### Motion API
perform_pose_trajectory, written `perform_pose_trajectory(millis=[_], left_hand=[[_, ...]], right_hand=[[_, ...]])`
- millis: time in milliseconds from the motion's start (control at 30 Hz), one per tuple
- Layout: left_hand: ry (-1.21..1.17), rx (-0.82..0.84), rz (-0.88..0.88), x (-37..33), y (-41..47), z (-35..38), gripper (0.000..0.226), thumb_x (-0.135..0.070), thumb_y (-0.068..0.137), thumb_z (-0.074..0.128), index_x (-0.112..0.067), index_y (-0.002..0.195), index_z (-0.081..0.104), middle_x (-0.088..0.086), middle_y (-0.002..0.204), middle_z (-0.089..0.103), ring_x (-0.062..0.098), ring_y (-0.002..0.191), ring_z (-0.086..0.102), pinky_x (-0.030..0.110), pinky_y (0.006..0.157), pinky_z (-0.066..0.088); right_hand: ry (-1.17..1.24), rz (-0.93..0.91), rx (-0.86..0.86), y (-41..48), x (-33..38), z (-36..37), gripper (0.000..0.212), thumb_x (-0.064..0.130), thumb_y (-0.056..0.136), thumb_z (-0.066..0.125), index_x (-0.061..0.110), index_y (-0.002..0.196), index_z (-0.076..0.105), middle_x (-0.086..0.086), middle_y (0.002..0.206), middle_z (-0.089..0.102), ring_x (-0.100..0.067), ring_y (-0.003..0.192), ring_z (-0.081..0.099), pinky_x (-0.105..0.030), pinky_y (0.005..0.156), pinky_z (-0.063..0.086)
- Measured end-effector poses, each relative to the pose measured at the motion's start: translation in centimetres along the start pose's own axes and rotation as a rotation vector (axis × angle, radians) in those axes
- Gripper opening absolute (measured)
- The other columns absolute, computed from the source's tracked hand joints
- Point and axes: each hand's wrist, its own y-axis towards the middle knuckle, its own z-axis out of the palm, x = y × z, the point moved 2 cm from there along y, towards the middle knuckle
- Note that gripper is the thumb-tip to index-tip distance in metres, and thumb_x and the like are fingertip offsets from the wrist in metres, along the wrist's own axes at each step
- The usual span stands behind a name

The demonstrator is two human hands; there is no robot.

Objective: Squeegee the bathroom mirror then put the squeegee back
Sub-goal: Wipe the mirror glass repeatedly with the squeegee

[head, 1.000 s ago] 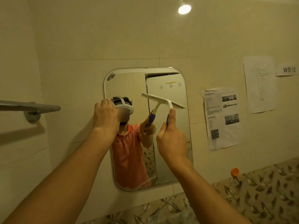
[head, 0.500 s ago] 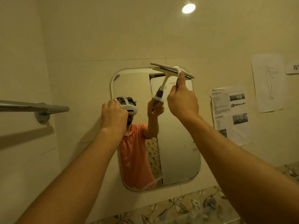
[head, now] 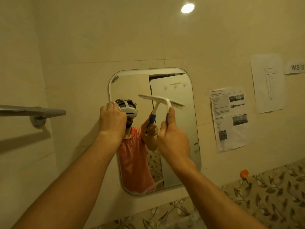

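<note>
A rounded rectangular mirror (head: 178, 90) hangs on the beige tiled wall. My right hand (head: 173, 138) grips the blue handle of a white squeegee (head: 177, 104), thumb along the handle. Its blade lies across the right half of the glass, about a third of the way down, tilted down to the right. My left hand (head: 112, 119) is curled into a fist against the mirror's left edge; what it holds, if anything, is hidden. The glass reflects a person in an orange shirt and the squeegee.
A grey towel bar (head: 33, 111) juts out from the left wall. Printed paper sheets (head: 231, 119) and a drawing (head: 267, 83) are taped right of the mirror. A leaf-patterned tile band (head: 264, 195) runs below, with a small orange object (head: 244, 173) on it.
The squeegee rose to the mirror's top edge, then came down to about a third of the way down the glass. My left hand stayed at the left edge.
</note>
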Motion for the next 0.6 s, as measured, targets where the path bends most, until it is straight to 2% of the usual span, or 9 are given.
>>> perform_pose_trajectory(millis=[100,167,200,267,467,600], left_hand=[[-0.005,-0.01,-0.001,0.1,-0.1,0.2,0.048,-0.045,0.092,0.063,-0.014,0.128,0.062,0.011,0.126,0.055,0.025,0.111,0.051,0.036,0.091,0.043],[-0.007,-0.005,0.002,0.0,-0.1,0.2,0.048,-0.045,0.092,0.063,-0.014,0.128,0.063,0.011,0.124,0.055,0.025,0.11,0.051,0.036,0.09,0.043],[-0.006,-0.005,0.005,0.0,0.0,0.2,0.048,-0.045,0.091,0.064,-0.014,0.127,0.064,0.011,0.123,0.056,0.025,0.109,0.051,0.036,0.089,0.043],[0.001,-0.007,0.013,-0.1,0.2,0.2,0.046,-0.045,0.09,0.065,-0.016,0.125,0.065,0.011,0.12,0.057,0.025,0.107,0.051,0.036,0.088,0.043],[0.013,-0.022,0.018,-0.2,0.4,0.5,0.044,-0.046,0.091,0.064,-0.019,0.125,0.066,0.01,0.12,0.057,0.025,0.108,0.051,0.036,0.089,0.043],[0.006,-0.025,0.036,-0.2,0.5,0.7,0.038,-0.047,0.089,0.065,-0.027,0.122,0.067,0.008,0.117,0.057,0.024,0.107,0.05,0.036,0.087,0.041]], right_hand=[[0.069,0.028,-0.11,3.7,-0.4,-2.8,0.057,0.041,0.109,0.028,0.042,0.159,0.001,0.001,0.065,0.052,-0.011,0.051,0.049,-0.03,0.046,0.043],[0.049,0.073,-0.168,6.7,-0.9,-4.7,0.056,0.041,0.109,0.027,0.042,0.159,0.002,-0.004,0.077,0.056,-0.013,0.057,0.05,-0.031,0.05,0.042],[0.022,0.089,-0.179,7.8,-1.1,-5.5,0.056,0.041,0.109,0.027,0.04,0.16,0.003,-0.006,0.082,0.056,-0.013,0.06,0.051,-0.032,0.052,0.042],[-0.01,0.117,-0.153,8.7,-1.5,-6.0,0.057,0.04,0.109,0.027,0.037,0.16,0.003,-0.006,0.079,0.054,-0.014,0.06,0.051,-0.032,0.052,0.044],[-0.036,0.14,-0.145,4.4,-3.5,-2.4,0.062,0.037,0.109,0.029,0.035,0.16,-0.006,-0.007,0.071,0.057,-0.018,0.056,0.056,-0.033,0.047,0.048],[-0.011,0.186,-0.12,-0.1,-4.7,0.7,0.065,0.035,0.108,0.03,0.038,0.158,-0.012,-0.003,0.063,0.052,-0.015,0.05,0.05,-0.031,0.044,0.042]])
